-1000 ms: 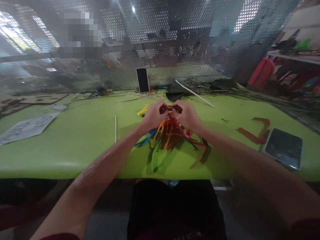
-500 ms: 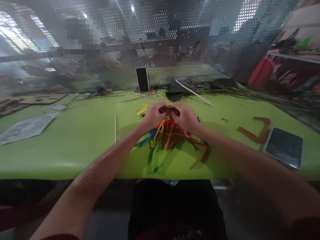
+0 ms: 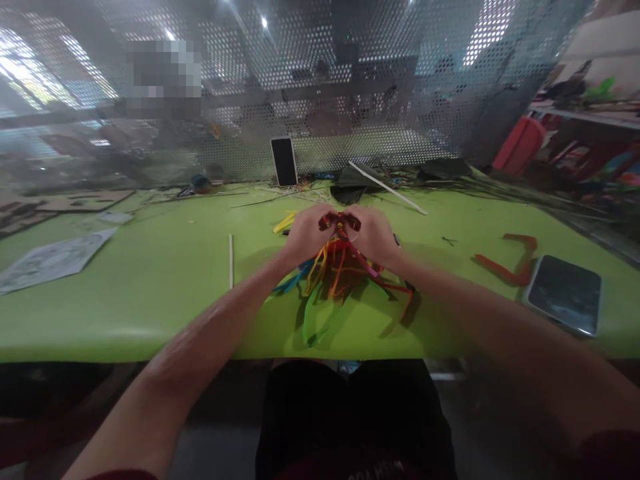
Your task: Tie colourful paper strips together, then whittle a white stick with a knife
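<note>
Both hands meet over a bundle of colored strips (image 3: 339,261) in the middle of the green table. My left hand (image 3: 311,231) has its fingers curled around the red, patterned top of the bundle. From the other side, my right hand (image 3: 371,233) pinches the same part, its fingertips close to those of the left. Yellow, orange, red, blue, green and pink strips hang and spread toward the table's front edge. A yellow piece (image 3: 285,223) lies beside my left hand. The exact grip is partly hidden by the fingers.
A phone (image 3: 565,293) lies at the right beside a bent orange strip (image 3: 525,270). Another phone (image 3: 285,162) stands upright against the mesh (image 3: 320,87). A thin stick (image 3: 231,261) and a paper sheet (image 3: 57,260) lie at left; a white strip (image 3: 390,189) is behind.
</note>
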{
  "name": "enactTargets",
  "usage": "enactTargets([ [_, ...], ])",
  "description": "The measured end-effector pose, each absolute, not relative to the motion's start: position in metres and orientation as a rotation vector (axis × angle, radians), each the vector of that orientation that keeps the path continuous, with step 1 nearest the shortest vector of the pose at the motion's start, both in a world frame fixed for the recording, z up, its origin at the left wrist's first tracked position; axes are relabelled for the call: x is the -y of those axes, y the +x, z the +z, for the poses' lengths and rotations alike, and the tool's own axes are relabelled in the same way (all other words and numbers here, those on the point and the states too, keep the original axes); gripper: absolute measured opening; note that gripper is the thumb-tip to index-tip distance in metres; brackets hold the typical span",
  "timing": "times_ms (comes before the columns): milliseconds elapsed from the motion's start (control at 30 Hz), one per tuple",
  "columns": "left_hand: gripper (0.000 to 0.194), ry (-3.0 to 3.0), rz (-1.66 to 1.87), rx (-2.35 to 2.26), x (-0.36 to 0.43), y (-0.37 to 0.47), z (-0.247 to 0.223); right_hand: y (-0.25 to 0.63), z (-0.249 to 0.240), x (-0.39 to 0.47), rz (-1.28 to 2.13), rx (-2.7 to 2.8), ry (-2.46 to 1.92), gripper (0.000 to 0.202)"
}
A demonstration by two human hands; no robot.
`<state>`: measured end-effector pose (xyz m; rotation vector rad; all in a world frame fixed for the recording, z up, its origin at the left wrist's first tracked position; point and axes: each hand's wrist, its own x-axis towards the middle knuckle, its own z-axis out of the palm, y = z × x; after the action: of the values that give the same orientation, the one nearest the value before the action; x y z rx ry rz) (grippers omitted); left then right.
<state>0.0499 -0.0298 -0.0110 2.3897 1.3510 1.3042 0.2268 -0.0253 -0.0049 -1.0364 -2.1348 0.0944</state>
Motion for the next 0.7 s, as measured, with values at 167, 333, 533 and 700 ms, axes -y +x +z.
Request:
enactTargets([
  [167, 0.007, 2.375, 1.286, -1.373, 0.0292, 0.049, -0.0116, 0.226, -0.0067, 0.0254, 0.098, 2.115, -1.07, 0.016],
  [333, 0.006, 2.382, 1.317, -1.376, 0.0302, 0.0496, -0.0101, 0.2267, -0.0085, 0.0246, 0.068, 2.177, -0.957, 0.015],
  [533, 0.009, 2.414, 1.298, -1.417, 0.0298, 0.0494, -0.0109, 0.226, -0.0108, 0.0243, 0.044, 2.229, -0.941, 0.015],
  [700, 0.007, 2.388, 1.278, -1.421, 0.0279, 0.0494, -0.0127, 0.2266, -0.0077, 0.0246, 0.044, 2.187, -0.987, 0.019],
])
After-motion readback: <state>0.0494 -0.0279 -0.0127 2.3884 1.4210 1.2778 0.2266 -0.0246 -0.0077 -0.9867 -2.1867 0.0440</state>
